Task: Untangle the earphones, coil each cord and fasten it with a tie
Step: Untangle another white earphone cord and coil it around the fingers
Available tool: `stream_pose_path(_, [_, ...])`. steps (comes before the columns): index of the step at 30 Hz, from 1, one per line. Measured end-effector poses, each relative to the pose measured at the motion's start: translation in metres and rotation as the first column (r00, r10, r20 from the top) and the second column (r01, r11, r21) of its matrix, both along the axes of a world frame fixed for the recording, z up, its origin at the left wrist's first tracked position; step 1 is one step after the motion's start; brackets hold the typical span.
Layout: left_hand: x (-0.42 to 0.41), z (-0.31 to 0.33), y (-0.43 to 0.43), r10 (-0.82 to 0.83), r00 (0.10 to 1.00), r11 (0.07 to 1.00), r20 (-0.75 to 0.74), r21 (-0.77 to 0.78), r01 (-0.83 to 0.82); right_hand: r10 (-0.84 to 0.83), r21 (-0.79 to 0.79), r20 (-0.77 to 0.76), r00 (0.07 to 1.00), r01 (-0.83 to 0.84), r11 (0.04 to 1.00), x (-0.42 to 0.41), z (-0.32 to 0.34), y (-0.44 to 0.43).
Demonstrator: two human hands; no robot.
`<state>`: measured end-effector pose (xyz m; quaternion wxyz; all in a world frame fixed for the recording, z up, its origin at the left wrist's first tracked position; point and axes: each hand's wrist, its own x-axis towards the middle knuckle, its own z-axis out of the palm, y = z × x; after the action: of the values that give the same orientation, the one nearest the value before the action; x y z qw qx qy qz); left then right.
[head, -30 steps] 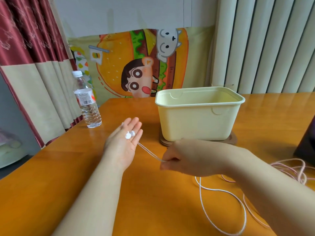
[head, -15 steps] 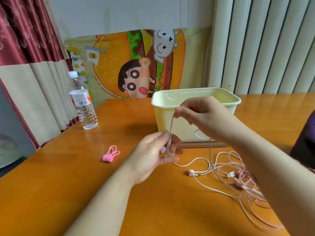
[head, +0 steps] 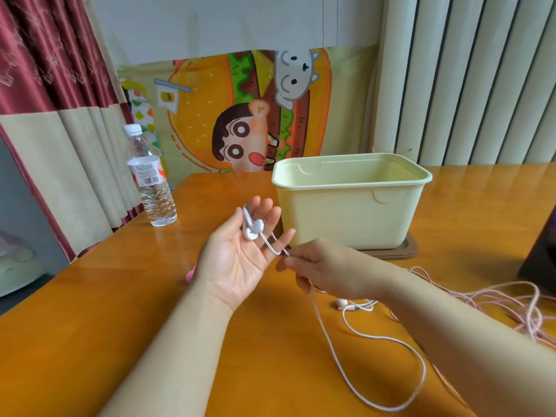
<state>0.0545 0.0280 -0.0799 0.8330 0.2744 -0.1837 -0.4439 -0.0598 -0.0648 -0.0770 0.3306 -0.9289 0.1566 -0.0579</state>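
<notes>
My left hand [head: 237, 257] is palm up with fingers spread, and two white earbuds [head: 252, 228] rest on its fingers. Their white cord [head: 331, 347] runs off the palm into my right hand [head: 319, 270], which pinches it just beside the left fingertips. From there the cord drops to the table and makes a big loop toward the front right. A pink earphone set [head: 493, 299] lies tangled on the table at the right, one of its earbuds [head: 341, 303] lying below my right wrist. A pink tie [head: 191, 273] peeks out behind my left hand.
A pale yellow plastic bin [head: 350, 215] stands on a brown base just behind my hands. A water bottle [head: 150, 182] stands at the table's left edge near the curtain. A dark object [head: 541, 257] sits at the right edge of the wooden table [head: 90, 296].
Half a second ago both hands held the cord up in front of the bin; now my left palm is turned up with the earbuds on it and my right hand is lower, pinching the cord.
</notes>
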Motion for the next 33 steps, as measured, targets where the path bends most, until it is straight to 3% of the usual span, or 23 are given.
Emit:
stream_pose_path(6, [0.0, -0.008, -0.005, 0.076, 0.991, 0.996, 0.108, 0.033, -0.08, 0.004, -0.178, -0.153, 0.988, -0.032, 0.984, -0.007, 0.01, 0.012])
stream_pose_path(9, [0.0, -0.009, -0.006, 0.146, 0.943, 0.979, 0.298, 0.094, -0.182, 0.012, -0.225, -0.213, 0.977, -0.061, 0.973, -0.01, 0.017, 0.012])
stream_pose_path(11, [-0.003, -0.011, -0.006, 0.118, 0.863, 0.966, 0.491, 0.144, -0.214, 0.006, -0.236, -0.168, 0.986, -0.046, 0.971, -0.012, 0.024, 0.012])
stream_pose_path(14, [-0.008, -0.017, -0.006, -0.006, 0.662, 0.945, 0.749, 0.222, -0.242, 0.001, -0.272, -0.07, 0.998, -0.02, 0.962, -0.018, 0.036, 0.009])
stream_pose_path(17, [-0.012, -0.021, -0.004, -0.175, 0.51, 0.944, 0.842, 0.291, -0.157, 0.019, -0.306, 0.064, 0.998, 0.002, 0.952, -0.027, 0.047, 0.002])
stream_pose_path(18, [-0.014, -0.02, -0.003, -0.208, 0.519, 0.939, 0.829, 0.318, -0.132, 0.01, -0.306, 0.109, 0.994, 0.024, 0.952, -0.029, 0.05, -0.001])
stream_pose_path(20, [-0.017, -0.017, -0.002, -0.239, 0.623, 0.934, 0.744, 0.353, -0.063, -0.027, -0.255, 0.203, 0.979, 0.08, 0.964, -0.031, 0.053, -0.009])
stream_pose_path(22, [-0.016, -0.015, -0.001, -0.278, 0.732, 0.935, 0.622, 0.35, 0.058, -0.069, -0.165, 0.294, 0.953, 0.122, 0.979, -0.029, 0.05, -0.016])
stream_pose_path(24, [-0.015, -0.011, 0.003, -0.37, 0.78, 0.917, 0.504, 0.334, 0.219, -0.113, -0.056, 0.349, 0.93, 0.142, 0.988, -0.024, 0.041, -0.022])
stream_pose_path(29, [0.004, -0.012, 0.006, -0.545, 0.82, 0.832, 0.175, -0.005, 0.554, -0.119, 0.01, 0.298, 0.947, 0.121, 0.993, -0.009, 0.016, -0.019])
stream_pose_path(31, [0.009, -0.01, 0.007, -0.523, 0.851, 0.844, 0.053, -0.111, 0.525, -0.067, 0.042, 0.207, 0.976, 0.059, 0.997, -0.008, 0.011, -0.015])
stream_pose_path(33, [0.01, -0.006, 0.008, -0.377, 0.926, 0.918, -0.028, -0.142, 0.369, -0.03, 0.095, 0.127, 0.991, 0.018, 0.995, -0.008, 0.01, -0.01])
